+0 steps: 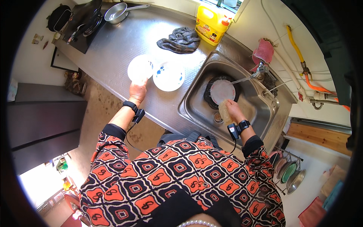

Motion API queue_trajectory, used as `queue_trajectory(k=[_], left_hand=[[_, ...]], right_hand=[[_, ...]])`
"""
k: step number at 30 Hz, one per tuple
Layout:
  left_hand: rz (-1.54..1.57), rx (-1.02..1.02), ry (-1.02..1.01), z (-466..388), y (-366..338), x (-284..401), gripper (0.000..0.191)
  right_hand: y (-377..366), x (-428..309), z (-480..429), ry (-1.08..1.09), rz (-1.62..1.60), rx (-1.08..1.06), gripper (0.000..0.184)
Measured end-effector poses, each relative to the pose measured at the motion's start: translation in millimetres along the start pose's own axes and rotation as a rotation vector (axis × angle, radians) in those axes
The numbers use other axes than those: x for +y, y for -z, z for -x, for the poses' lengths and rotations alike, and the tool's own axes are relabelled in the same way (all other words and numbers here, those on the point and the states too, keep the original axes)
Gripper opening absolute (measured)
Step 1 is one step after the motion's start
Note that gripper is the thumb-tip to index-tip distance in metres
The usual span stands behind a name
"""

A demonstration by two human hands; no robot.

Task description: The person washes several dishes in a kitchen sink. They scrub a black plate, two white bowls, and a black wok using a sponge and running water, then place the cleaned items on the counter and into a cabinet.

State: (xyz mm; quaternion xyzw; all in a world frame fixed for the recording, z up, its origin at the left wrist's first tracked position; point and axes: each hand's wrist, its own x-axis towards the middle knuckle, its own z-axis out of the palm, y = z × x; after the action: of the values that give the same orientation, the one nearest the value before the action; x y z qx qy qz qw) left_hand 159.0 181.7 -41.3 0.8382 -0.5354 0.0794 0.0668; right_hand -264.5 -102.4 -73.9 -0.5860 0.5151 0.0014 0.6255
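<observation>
My left hand [138,90] grips the near rim of a white plate [139,68] with a blue pattern, over the steel counter. Beside it, on the right, lies a second white plate [168,76] with blue flowers. My right hand [234,110] is over the sink [195,103] and holds a beige scrubbing pad [225,113], perhaps loofah. Below the running tap [260,72], a pale plate [223,92] with reddish marks sits in a round black vessel [208,98]. Water falls at that plate's far edge.
A grey checked cloth [181,40] and a yellow detergent jug [211,25] stand at the back. A steel pan [116,13] is near the black hob [82,38]. Pink cloth [263,51] hangs above the tap. A dish rack [286,170] is at lower right.
</observation>
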Motion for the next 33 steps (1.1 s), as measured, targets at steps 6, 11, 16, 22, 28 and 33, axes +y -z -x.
queue_trajectory(k=[6,11,16,22,28,33], left_hand=[[0.117,0.188,0.084,-0.6,32.8,40.7,0.015],[1.172,-0.588,0.943,-7.2,28.8,72.2,0.031],[1.601,-0.532,0.915,-31.4,6.4,88.6,0.033],[1.36,-0.751,0.571,-75.8,1.7,160.5,0.036],[1.389,-1.025,0.447,-133.1,-27.1,265.4,0.032],[1.407,-1.123,0.429,-157.7,-52.6,321.5,0.036]], right_hand=[[7.1,4.3,22.3,-0.029,-0.102,0.052,0.032],[16.5,17.4,39.3,-0.04,-0.153,0.103,0.032],[30.7,34.2,60.9,-0.046,-0.217,0.128,0.03],[44.4,77.2,69.7,-0.013,-0.116,0.277,0.038],[55.8,88.9,114.8,-0.045,-0.168,0.414,0.038],[68.0,98.4,144.4,-0.022,-0.044,0.47,0.04]])
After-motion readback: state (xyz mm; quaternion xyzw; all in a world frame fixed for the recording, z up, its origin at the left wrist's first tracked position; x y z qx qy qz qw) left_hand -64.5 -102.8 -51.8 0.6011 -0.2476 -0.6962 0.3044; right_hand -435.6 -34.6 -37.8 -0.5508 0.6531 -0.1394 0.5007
